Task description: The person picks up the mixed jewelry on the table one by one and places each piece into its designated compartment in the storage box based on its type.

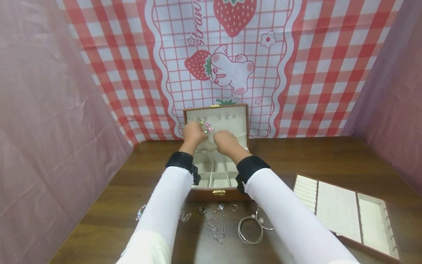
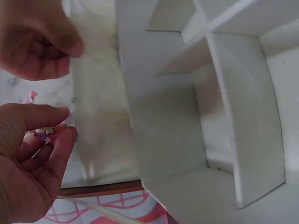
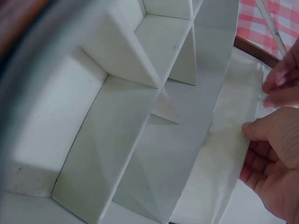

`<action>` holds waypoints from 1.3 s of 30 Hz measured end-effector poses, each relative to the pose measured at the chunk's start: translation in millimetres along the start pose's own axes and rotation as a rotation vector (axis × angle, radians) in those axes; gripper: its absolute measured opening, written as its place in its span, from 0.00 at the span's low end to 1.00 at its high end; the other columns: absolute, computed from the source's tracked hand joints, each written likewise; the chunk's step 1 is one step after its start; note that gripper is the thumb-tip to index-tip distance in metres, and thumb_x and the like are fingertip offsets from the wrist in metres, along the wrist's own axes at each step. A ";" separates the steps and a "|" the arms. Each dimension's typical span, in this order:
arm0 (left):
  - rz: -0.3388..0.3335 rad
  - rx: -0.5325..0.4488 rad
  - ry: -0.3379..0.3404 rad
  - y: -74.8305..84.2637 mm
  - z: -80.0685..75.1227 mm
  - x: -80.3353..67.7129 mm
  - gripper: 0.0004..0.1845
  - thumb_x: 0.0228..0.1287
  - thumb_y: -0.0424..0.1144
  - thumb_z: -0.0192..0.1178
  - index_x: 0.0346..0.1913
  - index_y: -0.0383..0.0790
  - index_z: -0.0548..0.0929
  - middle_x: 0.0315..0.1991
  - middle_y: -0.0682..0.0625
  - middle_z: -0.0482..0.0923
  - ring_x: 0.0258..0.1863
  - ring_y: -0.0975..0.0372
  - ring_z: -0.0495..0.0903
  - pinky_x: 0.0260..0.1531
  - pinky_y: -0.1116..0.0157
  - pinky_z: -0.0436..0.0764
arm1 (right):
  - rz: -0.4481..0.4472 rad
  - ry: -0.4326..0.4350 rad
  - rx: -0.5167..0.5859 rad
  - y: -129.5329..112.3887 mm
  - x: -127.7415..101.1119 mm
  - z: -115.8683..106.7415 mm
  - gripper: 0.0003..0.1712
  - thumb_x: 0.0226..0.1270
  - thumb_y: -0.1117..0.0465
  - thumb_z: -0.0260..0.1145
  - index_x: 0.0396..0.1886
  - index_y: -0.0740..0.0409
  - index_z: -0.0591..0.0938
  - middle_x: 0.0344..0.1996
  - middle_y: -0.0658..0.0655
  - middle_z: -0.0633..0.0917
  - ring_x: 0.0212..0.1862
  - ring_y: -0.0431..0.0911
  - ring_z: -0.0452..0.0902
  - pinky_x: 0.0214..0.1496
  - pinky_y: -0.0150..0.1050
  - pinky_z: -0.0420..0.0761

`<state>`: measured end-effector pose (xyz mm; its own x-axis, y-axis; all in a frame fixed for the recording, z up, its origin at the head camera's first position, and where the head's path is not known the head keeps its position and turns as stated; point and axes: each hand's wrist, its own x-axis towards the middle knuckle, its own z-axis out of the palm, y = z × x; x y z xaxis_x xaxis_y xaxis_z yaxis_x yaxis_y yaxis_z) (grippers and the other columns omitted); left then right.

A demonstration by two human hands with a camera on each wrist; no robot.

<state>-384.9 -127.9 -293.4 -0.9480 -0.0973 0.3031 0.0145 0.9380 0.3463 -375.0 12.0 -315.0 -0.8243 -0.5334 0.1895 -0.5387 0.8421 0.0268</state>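
Observation:
A brown jewelry box (image 1: 201,194) stands with its lid (image 1: 227,126) raised, showing a cream lining and a row of small hooks. My left hand (image 1: 193,134) pinches a colorful beaded bracelet (image 1: 208,127) in front of the lid. Thumb and fingers of my right hand (image 1: 227,142) grip the upper edge of the cream fabric pocket (image 2: 100,116) along the lid's lower part. Both wrist views show the two hands close together at this pocket. In the left wrist view, the left fingertips at the pocket's edge partly hide the bracelet.
Cream dividers (image 3: 135,140) split the box's base into compartments. In front lie a silver chain (image 1: 214,225), rings (image 1: 234,208), silver bangles (image 1: 250,231) and another beaded piece (image 1: 141,212). A divided tray (image 1: 339,205) lies at right. A checked cloth (image 1: 316,91) hangs behind.

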 end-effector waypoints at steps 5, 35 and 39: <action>-0.069 -0.005 -0.048 -1.3 1.2 0.3 0.14 0.47 0.45 0.73 0.22 0.42 0.78 0.28 0.47 0.80 0.36 0.51 0.80 0.34 0.57 0.80 | -0.021 0.020 0.018 0.2 -1.3 0.2 0.05 0.57 0.73 0.63 0.30 0.61 0.80 0.31 0.60 0.83 0.39 0.57 0.81 0.41 0.48 0.82; -0.137 -0.037 -0.085 -1.4 5.6 2.6 0.24 0.42 0.41 0.79 0.42 0.33 0.84 0.45 0.40 0.83 0.48 0.48 0.80 0.49 0.60 0.80 | -0.026 -0.002 0.069 0.4 -6.4 -0.1 0.09 0.55 0.76 0.62 0.35 0.64 0.81 0.34 0.61 0.84 0.42 0.57 0.80 0.45 0.48 0.81; -0.174 -0.093 -0.081 -2.4 -1.3 0.2 0.24 0.40 0.47 0.80 0.35 0.31 0.85 0.37 0.41 0.84 0.44 0.50 0.81 0.48 0.62 0.80 | -0.038 0.003 0.070 2.2 -7.1 0.1 0.10 0.55 0.76 0.62 0.37 0.65 0.82 0.36 0.62 0.84 0.43 0.57 0.80 0.48 0.48 0.80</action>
<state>-384.7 -130.6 -293.1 -0.9612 -0.2247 0.1601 -0.1262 0.8741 0.4691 -370.4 17.6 -316.3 -0.8023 -0.5648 0.1931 -0.5809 0.8133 -0.0347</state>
